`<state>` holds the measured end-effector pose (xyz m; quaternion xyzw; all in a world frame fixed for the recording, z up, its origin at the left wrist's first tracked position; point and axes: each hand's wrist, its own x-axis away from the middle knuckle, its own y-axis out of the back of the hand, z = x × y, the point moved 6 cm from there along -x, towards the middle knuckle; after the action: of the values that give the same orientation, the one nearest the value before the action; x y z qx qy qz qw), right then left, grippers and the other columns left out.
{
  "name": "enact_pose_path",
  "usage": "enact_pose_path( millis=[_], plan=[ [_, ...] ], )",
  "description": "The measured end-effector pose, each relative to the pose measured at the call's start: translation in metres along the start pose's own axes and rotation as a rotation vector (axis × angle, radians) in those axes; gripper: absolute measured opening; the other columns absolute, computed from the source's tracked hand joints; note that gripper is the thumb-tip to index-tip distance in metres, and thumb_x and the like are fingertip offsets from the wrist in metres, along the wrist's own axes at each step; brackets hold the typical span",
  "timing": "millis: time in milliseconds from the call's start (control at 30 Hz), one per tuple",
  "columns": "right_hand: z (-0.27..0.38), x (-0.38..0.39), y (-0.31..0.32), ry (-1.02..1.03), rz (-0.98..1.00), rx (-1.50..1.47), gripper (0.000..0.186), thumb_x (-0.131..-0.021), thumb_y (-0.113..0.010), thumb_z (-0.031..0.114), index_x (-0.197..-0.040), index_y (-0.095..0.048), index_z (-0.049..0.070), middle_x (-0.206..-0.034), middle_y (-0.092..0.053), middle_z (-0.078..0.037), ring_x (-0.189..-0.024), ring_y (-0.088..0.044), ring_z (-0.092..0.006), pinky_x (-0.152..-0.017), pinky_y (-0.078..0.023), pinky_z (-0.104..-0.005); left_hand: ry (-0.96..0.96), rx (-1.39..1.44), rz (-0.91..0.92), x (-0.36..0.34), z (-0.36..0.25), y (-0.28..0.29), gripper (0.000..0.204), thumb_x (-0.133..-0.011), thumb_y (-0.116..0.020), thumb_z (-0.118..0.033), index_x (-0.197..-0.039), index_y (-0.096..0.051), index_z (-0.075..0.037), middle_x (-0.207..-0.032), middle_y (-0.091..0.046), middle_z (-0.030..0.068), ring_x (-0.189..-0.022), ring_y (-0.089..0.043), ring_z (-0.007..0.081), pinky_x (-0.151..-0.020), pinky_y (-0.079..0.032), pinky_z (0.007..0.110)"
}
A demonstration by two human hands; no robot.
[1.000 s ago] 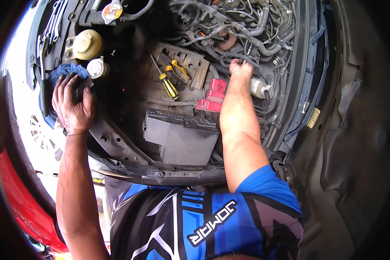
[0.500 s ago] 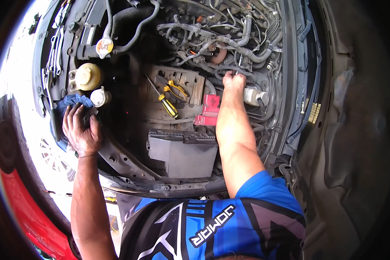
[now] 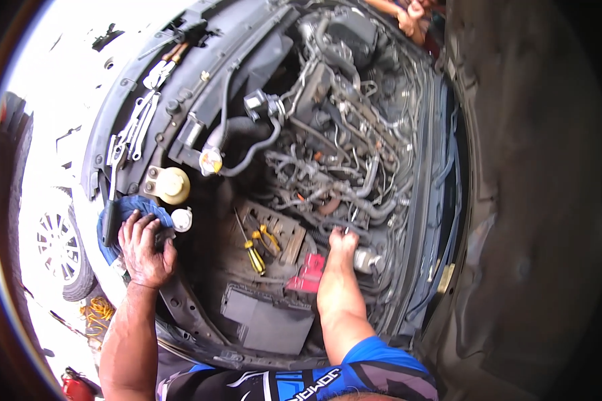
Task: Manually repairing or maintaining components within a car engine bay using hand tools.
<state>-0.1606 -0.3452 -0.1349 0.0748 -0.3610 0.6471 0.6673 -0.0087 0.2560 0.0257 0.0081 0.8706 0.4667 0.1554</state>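
My left hand (image 3: 144,252) lies on a bunched blue cloth (image 3: 134,204) at the front edge of the engine bay. Its fingers are spread out over the cloth. Deep among the hoses and pipes, my right hand (image 3: 343,242) is closed around a thin metal rod-like tool (image 3: 352,219), mostly hidden by the fingers. A screwdriver (image 3: 253,254) with a yellow and black handle and yellow-handled pliers (image 3: 269,239) lie on the battery tray (image 3: 284,227) between my hands. Beside my right forearm sits a red plastic cover (image 3: 308,273).
Several spanners (image 3: 142,127) and a ratchet (image 3: 114,177) lie along the front panel. A cream reservoir (image 3: 174,186) and a radiator cap (image 3: 211,160) stand near my left hand. A dark fuse box (image 3: 274,321) is close to me. Another person's hands (image 3: 411,20) show at the far right.
The view has tilted up and shifted, showing more of the far engine bay and another person's hands. My left hand stays on the cloth and my right hand stays among the hoses.
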Motion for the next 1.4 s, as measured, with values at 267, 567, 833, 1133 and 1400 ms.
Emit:
enact_pose_path(
  millis=[267,567,833,1133,1400],
  plan=[
    [-0.009,0.009,-0.013,-0.292,0.077,0.097,0.019,-0.094,-0.043,0.021,-0.079,-0.052,0.012,-0.066,-0.05,-0.001,-0.05,-0.042,-0.0152,-0.047,-0.035,-0.0271,0.045,0.033,-0.039,0.0,0.001,0.005,0.04,-0.068,-0.066,-0.022,-0.105,-0.064,-0.005,-0.114,-0.062,0.013,-0.123,-0.049,0.0376,-0.106,-0.031,0.056],
    [-0.011,0.017,-0.005,-0.249,-0.088,0.037,0.022,-0.092,-0.045,0.021,-0.072,-0.051,0.013,-0.057,-0.046,0.001,-0.047,-0.042,-0.0138,-0.046,-0.038,-0.0267,0.037,0.037,-0.061,0.002,0.0,0.005,0.04,-0.067,-0.064,-0.021,-0.104,-0.063,-0.006,-0.113,-0.062,0.012,-0.123,-0.05,0.0379,-0.106,-0.031,0.057],
    [-0.02,0.031,-0.013,-0.029,-0.191,-0.093,0.022,-0.093,-0.044,0.021,-0.075,-0.053,0.013,-0.06,-0.047,0.001,-0.05,-0.044,-0.0148,-0.045,-0.039,-0.0284,0.042,0.035,-0.037,0.007,0.005,0.01,0.039,-0.068,-0.066,-0.019,-0.104,-0.063,-0.004,-0.111,-0.062,0.0142,-0.12,-0.05,0.039,-0.104,-0.032,0.056],
    [-0.017,0.033,-0.015,0.033,-0.263,-0.023,0.022,-0.094,-0.043,0.02,-0.077,-0.056,0.016,-0.063,-0.052,0.001,-0.051,-0.049,-0.0162,-0.045,-0.041,-0.0298,0.031,0.025,-0.056,0.002,0.0,0.011,0.038,-0.069,-0.066,-0.019,-0.104,-0.063,-0.003,-0.111,-0.062,0.0154,-0.12,-0.051,0.0395,-0.104,-0.033,0.055],
    [-0.009,0.015,-0.008,-0.243,0.01,0.064,0.021,-0.094,-0.043,0.019,-0.08,-0.057,0.013,-0.067,-0.052,-0.001,-0.055,-0.048,-0.0148,-0.044,-0.04,-0.0287,0.017,0.06,-0.039,0.001,0.0,0.005,0.039,-0.068,-0.066,-0.022,-0.104,-0.064,-0.005,-0.113,-0.062,0.0128,-0.121,-0.05,0.0383,-0.105,-0.031,0.056]
  ],
)
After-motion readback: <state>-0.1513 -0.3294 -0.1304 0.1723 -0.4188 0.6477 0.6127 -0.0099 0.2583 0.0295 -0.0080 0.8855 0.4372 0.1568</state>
